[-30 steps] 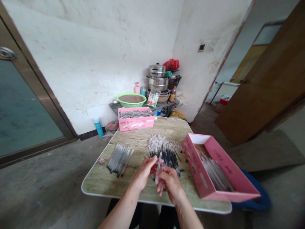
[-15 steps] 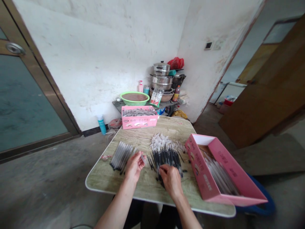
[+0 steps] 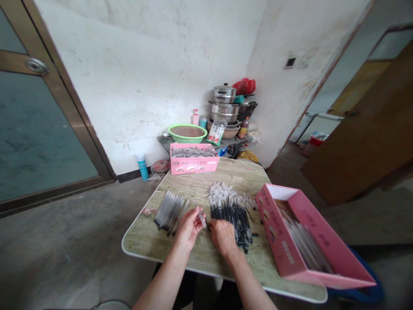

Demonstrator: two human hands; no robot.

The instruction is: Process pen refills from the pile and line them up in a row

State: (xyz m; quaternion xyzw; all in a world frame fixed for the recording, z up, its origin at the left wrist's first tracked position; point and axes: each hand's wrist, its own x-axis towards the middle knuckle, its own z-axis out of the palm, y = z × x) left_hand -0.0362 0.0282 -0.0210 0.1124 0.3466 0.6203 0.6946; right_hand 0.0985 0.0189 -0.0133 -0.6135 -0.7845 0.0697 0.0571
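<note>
My left hand (image 3: 189,230) pinches a slim translucent tube (image 3: 202,219), tilted with its lower end toward my other hand. Close beside that end, my right hand (image 3: 223,236) is closed with its fingertips on a thin dark stick (image 3: 207,224); my knuckles hide most of it. Beyond and to the right of this hand lies a pile of black sticks (image 3: 234,219). Small whitish translucent pieces (image 3: 222,192) are heaped at the pile's far end. On the left, a row of translucent tubes with black ends (image 3: 169,211) rests on the wood-patterned table (image 3: 193,185).
A pink box (image 3: 193,167) full of tubes stands at the table's far edge. Another pink box (image 3: 280,241), longer and holding tubes, sits along the right edge. Behind are a green basin (image 3: 187,138) and stacked steel pots (image 3: 224,110).
My right hand has moved from the near side of the black pile to beside the tube's end, bringing a dark stick. My left hand keeps its tube. The view has shifted slightly.
</note>
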